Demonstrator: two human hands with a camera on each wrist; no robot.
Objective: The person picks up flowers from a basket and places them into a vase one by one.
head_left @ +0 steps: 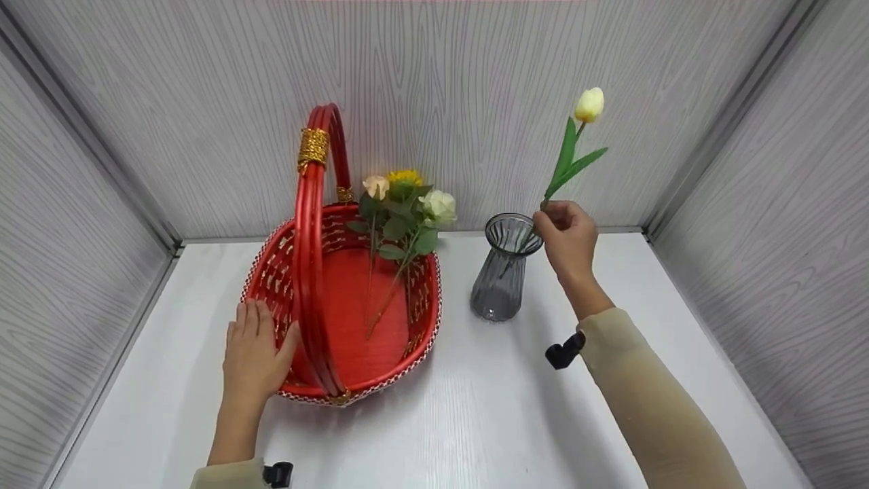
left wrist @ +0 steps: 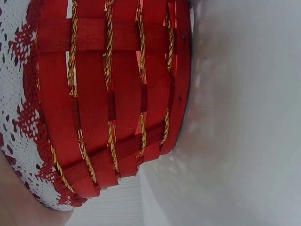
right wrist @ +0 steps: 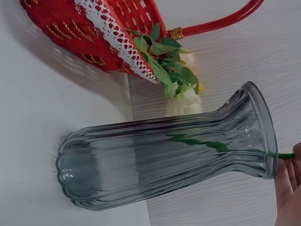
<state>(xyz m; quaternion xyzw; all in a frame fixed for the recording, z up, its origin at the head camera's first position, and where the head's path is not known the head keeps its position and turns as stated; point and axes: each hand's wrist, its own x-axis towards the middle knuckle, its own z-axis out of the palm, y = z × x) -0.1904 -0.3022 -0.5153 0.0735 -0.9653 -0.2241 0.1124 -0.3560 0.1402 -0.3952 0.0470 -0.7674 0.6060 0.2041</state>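
Observation:
My right hand (head_left: 570,238) pinches the green stem of a white tulip (head_left: 589,105) just above the mouth of a grey, ribbed glass vase (head_left: 499,288). The tulip stands tilted, its bloom and two leaves above the hand. Through the glass in the right wrist view, the lower stem (right wrist: 197,142) shows inside the upper half of the vase (right wrist: 117,169). My left hand (head_left: 254,353) rests on the near left rim of a red woven basket (head_left: 434,326), fingers straight and thumb spread over the inner side. In the left wrist view the basket's outer wall (left wrist: 94,117) fills much of the picture.
Inside the basket lean a white rose (head_left: 439,206), a peach rose (head_left: 375,187) and a yellow flower (head_left: 405,178), their blooms over the far rim. A tall red handle (head_left: 309,238) arches above the basket. Grey wood-grain panels (head_left: 475,102) enclose the white table (head_left: 441,435).

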